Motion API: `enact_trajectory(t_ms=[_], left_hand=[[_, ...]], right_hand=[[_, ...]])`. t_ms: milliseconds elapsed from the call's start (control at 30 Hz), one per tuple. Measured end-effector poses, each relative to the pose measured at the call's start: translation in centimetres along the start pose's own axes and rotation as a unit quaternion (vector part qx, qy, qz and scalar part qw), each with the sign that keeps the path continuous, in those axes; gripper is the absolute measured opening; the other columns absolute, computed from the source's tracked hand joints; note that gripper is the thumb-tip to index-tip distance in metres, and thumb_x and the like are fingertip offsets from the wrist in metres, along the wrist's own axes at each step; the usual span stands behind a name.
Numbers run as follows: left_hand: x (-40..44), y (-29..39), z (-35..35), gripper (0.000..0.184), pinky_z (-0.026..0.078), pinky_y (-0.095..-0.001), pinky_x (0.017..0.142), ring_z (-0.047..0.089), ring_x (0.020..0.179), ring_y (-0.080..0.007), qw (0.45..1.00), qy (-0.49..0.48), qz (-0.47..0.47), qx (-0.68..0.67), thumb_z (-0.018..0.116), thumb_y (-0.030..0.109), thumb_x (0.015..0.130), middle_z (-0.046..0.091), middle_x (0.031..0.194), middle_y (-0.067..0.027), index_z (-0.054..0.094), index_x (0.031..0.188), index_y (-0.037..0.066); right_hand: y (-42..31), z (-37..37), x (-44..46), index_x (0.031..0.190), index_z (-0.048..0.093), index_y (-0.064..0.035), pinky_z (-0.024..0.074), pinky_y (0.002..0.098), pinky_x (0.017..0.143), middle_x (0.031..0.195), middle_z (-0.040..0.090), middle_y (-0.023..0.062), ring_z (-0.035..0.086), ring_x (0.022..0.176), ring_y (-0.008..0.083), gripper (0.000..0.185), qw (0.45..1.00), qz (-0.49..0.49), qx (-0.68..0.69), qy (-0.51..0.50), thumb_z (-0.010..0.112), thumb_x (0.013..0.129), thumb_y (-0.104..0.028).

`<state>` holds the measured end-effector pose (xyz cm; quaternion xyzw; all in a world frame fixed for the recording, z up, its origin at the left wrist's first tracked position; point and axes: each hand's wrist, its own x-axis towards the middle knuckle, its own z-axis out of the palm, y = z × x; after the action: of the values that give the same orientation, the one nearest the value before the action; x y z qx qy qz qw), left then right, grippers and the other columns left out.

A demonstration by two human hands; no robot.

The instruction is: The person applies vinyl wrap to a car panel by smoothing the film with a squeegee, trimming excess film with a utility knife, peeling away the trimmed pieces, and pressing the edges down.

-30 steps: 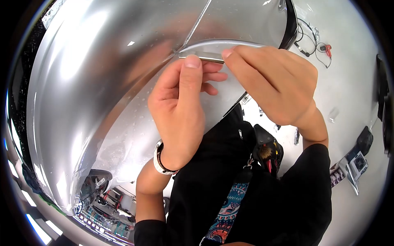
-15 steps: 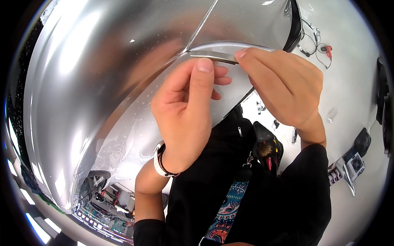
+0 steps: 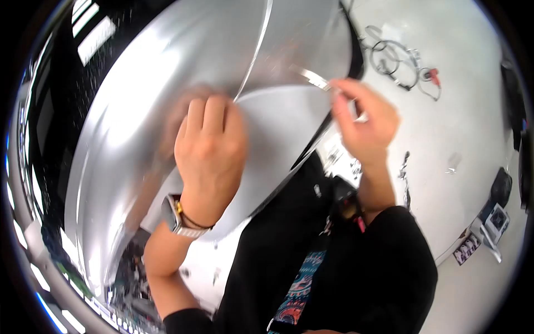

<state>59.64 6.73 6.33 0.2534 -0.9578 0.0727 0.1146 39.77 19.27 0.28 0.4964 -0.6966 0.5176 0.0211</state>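
Observation:
A glossy silver car panel [image 3: 128,111] curves across the left and middle, with a seam running down to near my left hand [image 3: 211,145]. That hand lies back upward against the panel, its fingers bent together and their tips hidden; a watch sits on its wrist. Right of it, my right hand [image 3: 364,119] is raised over the panel's right edge, thumb and forefinger pinching a thin shiny metallic strip [image 3: 314,78]. The strip points up and left, away from my left hand, and is blurred.
Coiled black cables [image 3: 394,64] with a red piece [image 3: 433,77] lie on the pale floor at upper right. A boxed device [image 3: 496,218] stands at far right. A black pouch [image 3: 346,203] and a patterned strap [image 3: 303,286] hang at my front.
My left hand has let go of the strip, turned over and moved left and down. My right hand has turned and shifted slightly left and down with the strip. The view has shifted.

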Motion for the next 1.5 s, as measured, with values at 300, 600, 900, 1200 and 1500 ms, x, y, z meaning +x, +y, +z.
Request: enact_trajectory(t_ms=[300,600,900,1200,1500], left_hand=[[1.0,0.9,2.1,0.003,0.051,-0.0314,0.071,0.059,0.088,-0.0243,0.975,-0.023,0.095,0.201,0.066,0.004,0.081,0.056,0.087,-0.0083,0.065,0.078,0.005],[3.2,0.5,2.0,0.008,0.056,-0.0297,0.073,0.063,0.095,-0.0222,0.969,-0.095,0.041,0.226,0.064,0.006,0.09,0.064,0.094,-0.0082,0.071,0.09,0.004],[3.3,0.2,2.9,0.007,0.056,-0.0289,0.074,0.065,0.095,-0.0201,0.961,-0.112,0.012,0.253,0.062,0.009,0.095,0.064,0.095,-0.0059,0.068,0.094,0.008],[2.1,-0.8,2.8,0.003,0.055,-0.0292,0.075,0.063,0.093,-0.0216,0.974,-0.063,0.038,0.212,0.061,0.006,0.092,0.061,0.096,-0.0069,0.064,0.093,0.006],[-0.2,-1.0,1.4,0.001,0.052,-0.0297,0.072,0.059,0.09,-0.0223,0.98,-0.031,0.076,0.179,0.059,0.006,0.088,0.055,0.09,-0.0079,0.06,0.087,0.007]], right_hand=[[0.7,-1.9,-1.8,0.099,0.074,-0.0016,0.0576,0.0343,0.062,0.085,0.075,0.0122,0.073,0.07,0.028,0.018,0.994,-0.065,0.002,0.083,0.076,0.082,0.001],[-1.6,-3.8,-0.8,0.098,0.073,-0.0025,0.0538,0.0333,0.058,0.081,0.074,0.0085,0.07,0.065,0.0248,0.014,0.993,-0.064,-0.005,0.102,0.075,0.083,0.0],[-2.8,-4.5,-1.5,0.098,0.07,-0.0033,0.0542,0.0375,0.06,0.083,0.072,0.0091,0.07,0.071,0.0286,0.013,0.994,-0.07,-0.02,0.087,0.072,0.085,-0.003],[-2.6,-3.5,-1.0,0.096,0.07,-0.0042,0.0565,0.0379,0.064,0.088,0.074,0.0095,0.072,0.076,0.0287,0.012,0.994,-0.068,-0.016,0.085,0.073,0.085,-0.005],[-3.4,-2.7,0.3,0.097,0.074,-0.003,0.0569,0.0381,0.062,0.085,0.074,0.0129,0.071,0.069,0.0292,0.014,0.994,-0.076,-0.017,0.074,0.076,0.083,-0.005]])
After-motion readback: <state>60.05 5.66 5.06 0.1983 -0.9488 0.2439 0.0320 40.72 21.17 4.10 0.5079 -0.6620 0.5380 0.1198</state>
